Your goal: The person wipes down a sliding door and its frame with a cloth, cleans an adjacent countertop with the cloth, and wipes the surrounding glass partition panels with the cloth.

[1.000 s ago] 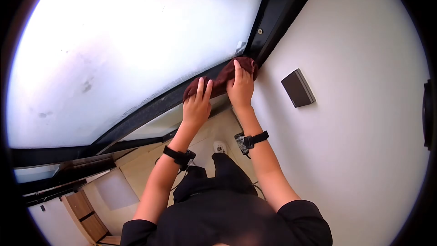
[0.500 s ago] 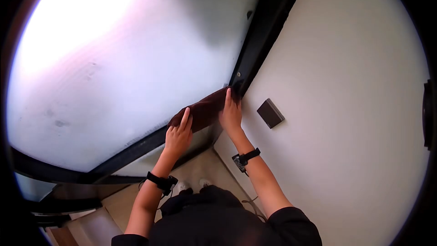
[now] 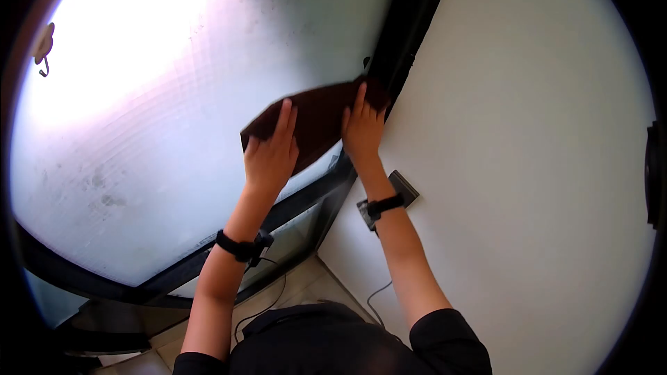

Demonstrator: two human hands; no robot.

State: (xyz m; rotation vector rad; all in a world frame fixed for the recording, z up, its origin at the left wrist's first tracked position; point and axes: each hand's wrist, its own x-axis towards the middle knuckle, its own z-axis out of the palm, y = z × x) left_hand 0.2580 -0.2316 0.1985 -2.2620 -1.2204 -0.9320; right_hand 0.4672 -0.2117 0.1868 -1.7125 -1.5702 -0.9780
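A dark brown cloth (image 3: 321, 117) is spread against a frosted glass pane (image 3: 174, 146), near the pane's right side. My left hand (image 3: 272, 156) holds the cloth by its left part, with the index and middle fingers stretched up over it and the thumb at its lower left edge. On the cloth's right end is my right hand (image 3: 363, 128), gripping it beside the black frame (image 3: 396, 35), one finger pointing upward. Parts of both hands' other fingers are hard to make out. Grey smudges (image 3: 104, 187) mark the glass at the lower left.
A pale wall (image 3: 521, 153) runs along the right and carries a dark switch plate (image 3: 404, 186), partly behind my right forearm. A hook (image 3: 44, 48) is fixed at the upper left of the glass. Cables hang from both wrist straps. Below lies a tiled floor (image 3: 306, 281).
Both hands have moved up the glass with the cloth, away from the lower frame bar. The cloth now spreads taller. My view has shifted, bringing the hook into sight.
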